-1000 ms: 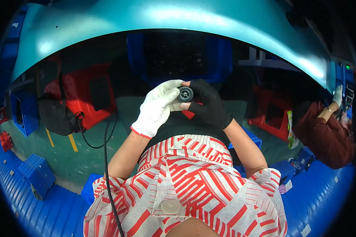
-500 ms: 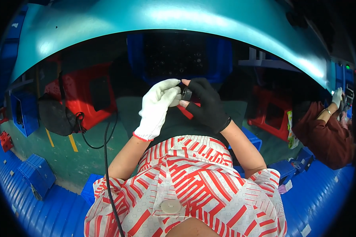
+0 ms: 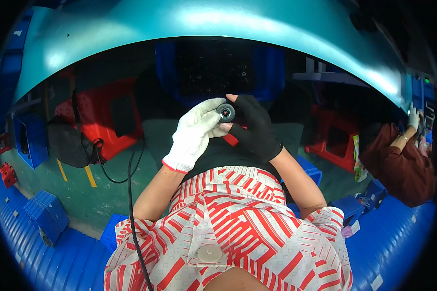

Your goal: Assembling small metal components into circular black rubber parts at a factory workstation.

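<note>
A small, thick, round black part with a ringed centre and a hole is held up before my body, its round face toward me. My left hand, in a white knit glove with a red cuff edge, pinches it from the left. From the right, my right hand closes in, in a black glove with bare thumb and fingertip. Its thumb rests at the lower edge of the part and its fingertip is near the top. The other fingers curl partly out of sight.
Beyond my hands a blue crate holds dark small parts, several ring-shaped, under a teal table edge. Red stools stand at both sides. A black cable hangs at left. A person in a brown top works at far right.
The round part has turned, from showing its side to showing its ringed face with the hole. It has shifted slightly left, and the fingers of both hands have changed their hold.
</note>
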`<move>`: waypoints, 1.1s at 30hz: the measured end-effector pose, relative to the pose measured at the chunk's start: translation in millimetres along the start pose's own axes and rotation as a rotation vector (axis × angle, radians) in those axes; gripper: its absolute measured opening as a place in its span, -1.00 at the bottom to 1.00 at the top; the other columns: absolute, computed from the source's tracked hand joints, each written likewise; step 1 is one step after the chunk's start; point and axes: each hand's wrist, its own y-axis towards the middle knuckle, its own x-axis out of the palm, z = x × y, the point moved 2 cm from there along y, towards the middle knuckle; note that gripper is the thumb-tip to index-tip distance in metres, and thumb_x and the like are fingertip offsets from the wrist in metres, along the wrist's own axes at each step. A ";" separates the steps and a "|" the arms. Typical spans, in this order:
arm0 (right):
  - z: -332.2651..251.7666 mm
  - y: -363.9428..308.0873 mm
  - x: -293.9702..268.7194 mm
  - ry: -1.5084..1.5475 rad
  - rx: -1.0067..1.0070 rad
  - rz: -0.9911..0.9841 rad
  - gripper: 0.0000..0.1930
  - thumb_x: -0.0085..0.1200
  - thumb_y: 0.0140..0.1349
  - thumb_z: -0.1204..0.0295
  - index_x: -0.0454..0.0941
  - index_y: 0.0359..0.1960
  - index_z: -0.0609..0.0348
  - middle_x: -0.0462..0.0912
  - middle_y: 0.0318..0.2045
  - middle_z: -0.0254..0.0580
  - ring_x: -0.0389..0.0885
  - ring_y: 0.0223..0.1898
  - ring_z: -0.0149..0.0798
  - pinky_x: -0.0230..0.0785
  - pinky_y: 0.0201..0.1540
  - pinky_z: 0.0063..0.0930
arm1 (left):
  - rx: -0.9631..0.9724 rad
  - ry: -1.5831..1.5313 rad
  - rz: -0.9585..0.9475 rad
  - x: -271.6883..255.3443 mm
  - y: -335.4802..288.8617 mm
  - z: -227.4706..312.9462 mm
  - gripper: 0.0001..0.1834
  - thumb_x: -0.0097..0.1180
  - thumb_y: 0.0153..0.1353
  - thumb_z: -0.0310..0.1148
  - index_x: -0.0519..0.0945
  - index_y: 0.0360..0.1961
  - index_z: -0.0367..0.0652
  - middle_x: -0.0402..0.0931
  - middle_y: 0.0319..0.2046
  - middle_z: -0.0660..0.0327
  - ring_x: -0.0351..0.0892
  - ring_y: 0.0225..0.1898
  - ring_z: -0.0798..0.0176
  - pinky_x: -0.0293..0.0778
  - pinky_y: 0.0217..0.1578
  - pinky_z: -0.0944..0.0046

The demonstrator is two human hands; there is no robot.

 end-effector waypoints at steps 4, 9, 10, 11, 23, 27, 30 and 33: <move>-1.1 0.3 0.2 0.031 0.002 -0.008 -0.49 0.27 -0.01 0.44 0.45 0.04 0.20 0.51 -0.12 -0.03 0.57 -0.17 -0.06 0.44 -0.18 -0.36 | -0.003 0.000 0.014 0.8 -2.2 3.2 -0.56 0.08 0.25 -0.35 0.40 0.09 -0.38 0.50 -0.13 -0.01 0.63 -0.20 0.18 0.63 -0.16 0.20; -1.8 -0.7 1.4 0.057 0.014 -0.019 -0.51 0.26 0.00 0.46 0.46 0.03 0.20 0.52 -0.11 -0.03 0.58 -0.17 -0.08 0.45 -0.16 -0.39 | -0.015 -0.046 0.016 -1.0 -3.0 2.3 -0.63 0.00 0.30 -0.44 0.39 0.09 -0.40 0.53 -0.15 0.02 0.64 -0.20 0.19 0.62 -0.15 0.23; -1.2 -1.4 1.4 0.065 0.016 -0.015 -0.52 0.26 0.00 0.47 0.46 0.03 0.20 0.52 -0.11 -0.04 0.58 -0.17 -0.09 0.46 -0.16 -0.39 | -0.019 -0.045 0.024 -1.6 -2.4 1.1 -0.64 0.00 0.29 -0.45 0.40 0.08 -0.39 0.53 -0.16 0.01 0.64 -0.20 0.18 0.63 -0.15 0.23; -0.7 -2.0 1.5 0.064 0.017 -0.015 -0.52 0.26 0.00 0.47 0.46 0.03 0.20 0.52 -0.11 -0.04 0.58 -0.17 -0.09 0.46 -0.16 -0.39 | -0.020 -0.046 0.024 -1.8 -2.1 0.5 -0.64 0.00 0.29 -0.45 0.40 0.08 -0.39 0.53 -0.16 0.01 0.64 -0.20 0.18 0.63 -0.15 0.23; 6.6 2.2 0.8 0.048 0.027 -0.019 -0.50 0.28 0.00 0.50 0.47 0.04 0.22 0.55 -0.10 -0.02 0.55 -0.09 -0.13 0.39 -0.03 -0.39 | 0.036 0.011 0.107 -5.0 1.0 -0.1 -0.56 0.03 0.28 -0.39 0.34 0.11 -0.43 0.50 -0.08 -0.02 0.63 -0.19 0.16 0.61 -0.17 0.28; 17.8 13.2 -5.3 -0.255 0.096 0.008 -0.54 0.22 0.06 0.14 0.51 -0.07 0.17 0.56 -0.30 -0.01 0.51 -0.31 0.03 0.34 -0.25 -0.19 | 0.009 -0.046 0.183 -17.8 2.2 -3.9 -0.56 0.02 0.29 -0.37 0.32 0.12 -0.40 0.48 -0.09 0.03 0.60 -0.19 0.17 0.58 -0.19 0.23; -14.7 27.8 -31.1 -0.277 -0.075 0.059 -0.60 0.24 0.06 0.27 0.53 -0.07 0.15 0.58 -0.29 -0.05 0.53 -0.27 -0.04 0.36 -0.22 -0.25 | 0.002 -0.025 0.184 -20.9 1.7 -2.0 -0.59 0.05 0.28 -0.36 0.35 0.06 -0.40 0.49 -0.13 0.03 0.61 -0.21 0.14 0.60 -0.22 0.19; -55.0 45.6 -66.3 -0.271 -0.378 0.143 -0.66 0.27 0.01 0.47 0.57 -0.11 0.13 0.61 -0.24 -0.12 0.57 -0.21 -0.06 0.42 -0.18 -0.30 | -0.019 0.010 0.194 -19.1 5.2 -4.3 -0.59 0.09 0.26 -0.35 0.37 0.04 -0.40 0.51 -0.16 0.00 0.61 -0.22 0.12 0.60 -0.23 0.18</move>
